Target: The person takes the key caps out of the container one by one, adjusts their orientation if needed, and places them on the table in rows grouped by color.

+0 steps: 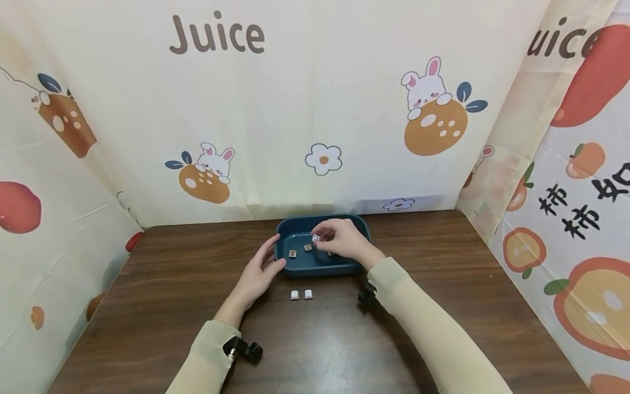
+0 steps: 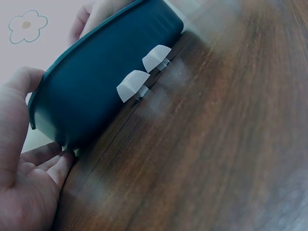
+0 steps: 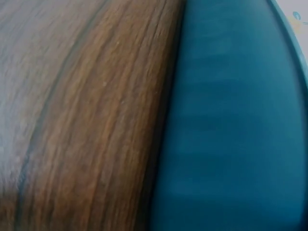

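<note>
A blue tray [image 1: 305, 272] stands on the table near the back. My left hand [image 1: 258, 273] holds its left end; in the left wrist view the thumb [image 2: 30, 81] touches the rim and the other fingers bend near its base. Above the inside of the tray, my right hand [image 1: 342, 239] pinches a small white keycap [image 1: 316, 238] between thumb and fingers. Small brownish square pieces lie in the tray, one piece [image 1: 292, 254] at the left and another piece [image 1: 308, 248] beside it; the right hand partly covers more. The right wrist view shows only tray wall and table.
Two white keycaps stand in front of the tray, a left keycap [image 2: 133, 85] and a right keycap [image 2: 157, 57], each on a small clear base. The wooden table [image 1: 197, 262] meets a printed curtain [image 1: 275, 120] behind the tray.
</note>
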`<control>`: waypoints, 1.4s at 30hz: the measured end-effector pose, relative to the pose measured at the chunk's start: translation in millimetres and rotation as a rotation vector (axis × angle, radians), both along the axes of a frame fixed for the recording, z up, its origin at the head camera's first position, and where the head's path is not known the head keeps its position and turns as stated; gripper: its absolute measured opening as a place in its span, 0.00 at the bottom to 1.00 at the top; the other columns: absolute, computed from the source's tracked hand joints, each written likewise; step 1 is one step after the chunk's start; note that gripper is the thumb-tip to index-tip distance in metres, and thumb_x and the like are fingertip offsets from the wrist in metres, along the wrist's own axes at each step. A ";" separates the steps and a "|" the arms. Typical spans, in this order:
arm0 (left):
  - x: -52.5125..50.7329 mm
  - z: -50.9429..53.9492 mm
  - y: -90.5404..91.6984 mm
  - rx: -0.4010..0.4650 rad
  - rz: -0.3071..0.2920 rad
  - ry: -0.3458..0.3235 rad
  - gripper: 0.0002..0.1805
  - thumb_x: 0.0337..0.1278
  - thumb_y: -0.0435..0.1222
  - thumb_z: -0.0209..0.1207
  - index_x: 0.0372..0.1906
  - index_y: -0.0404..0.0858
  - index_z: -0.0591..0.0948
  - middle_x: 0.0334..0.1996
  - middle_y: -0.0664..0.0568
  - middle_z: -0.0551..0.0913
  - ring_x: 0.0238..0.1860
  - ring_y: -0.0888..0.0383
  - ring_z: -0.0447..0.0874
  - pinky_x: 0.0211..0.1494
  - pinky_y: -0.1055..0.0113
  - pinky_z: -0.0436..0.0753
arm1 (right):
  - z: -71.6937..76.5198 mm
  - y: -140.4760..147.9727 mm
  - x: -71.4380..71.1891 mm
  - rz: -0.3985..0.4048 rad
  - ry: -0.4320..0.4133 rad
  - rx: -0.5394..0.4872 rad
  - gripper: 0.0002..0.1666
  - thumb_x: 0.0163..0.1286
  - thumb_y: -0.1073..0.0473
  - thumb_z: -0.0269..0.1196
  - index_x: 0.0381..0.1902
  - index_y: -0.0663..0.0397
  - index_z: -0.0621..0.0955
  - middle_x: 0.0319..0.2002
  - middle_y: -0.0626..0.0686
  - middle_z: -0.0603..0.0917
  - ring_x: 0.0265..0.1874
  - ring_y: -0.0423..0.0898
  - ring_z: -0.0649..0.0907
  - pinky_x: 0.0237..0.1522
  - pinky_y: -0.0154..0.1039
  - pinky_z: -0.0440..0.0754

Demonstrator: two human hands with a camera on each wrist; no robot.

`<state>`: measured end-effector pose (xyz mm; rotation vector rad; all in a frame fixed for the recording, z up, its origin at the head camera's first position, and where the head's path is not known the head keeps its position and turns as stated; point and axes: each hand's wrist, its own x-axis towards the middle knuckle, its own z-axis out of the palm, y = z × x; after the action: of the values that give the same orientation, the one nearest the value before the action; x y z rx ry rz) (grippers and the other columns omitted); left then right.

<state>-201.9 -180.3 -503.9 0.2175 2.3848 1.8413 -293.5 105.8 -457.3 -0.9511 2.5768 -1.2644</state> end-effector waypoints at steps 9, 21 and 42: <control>0.8 -0.1 -0.3 0.010 -0.002 0.009 0.35 0.84 0.42 0.61 0.86 0.59 0.63 0.84 0.40 0.63 0.83 0.39 0.64 0.80 0.45 0.70 | 11.3 -6.4 14.8 -0.010 0.061 -0.056 0.14 0.74 0.59 0.74 0.55 0.55 0.90 0.43 0.43 0.92 0.42 0.40 0.89 0.50 0.41 0.91; 1.3 -2.7 -0.4 0.011 -0.001 0.011 0.36 0.83 0.42 0.61 0.86 0.58 0.63 0.84 0.39 0.64 0.83 0.39 0.65 0.81 0.45 0.69 | 7.1 -1.5 42.5 0.084 0.111 -0.214 0.16 0.70 0.67 0.73 0.55 0.57 0.90 0.50 0.50 0.93 0.44 0.40 0.90 0.49 0.56 0.93; -1.0 -4.7 -0.6 0.029 -0.003 0.031 0.37 0.82 0.43 0.63 0.87 0.56 0.63 0.83 0.40 0.66 0.82 0.41 0.67 0.82 0.46 0.68 | -9.6 29.5 92.0 0.066 0.115 -0.341 0.20 0.64 0.73 0.77 0.47 0.47 0.86 0.45 0.47 0.86 0.41 0.45 0.90 0.49 0.41 0.93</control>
<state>-202.9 -180.9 -508.5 0.2537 2.3778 1.8853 -201.5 135.3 -466.9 -1.1868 2.4311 -1.7130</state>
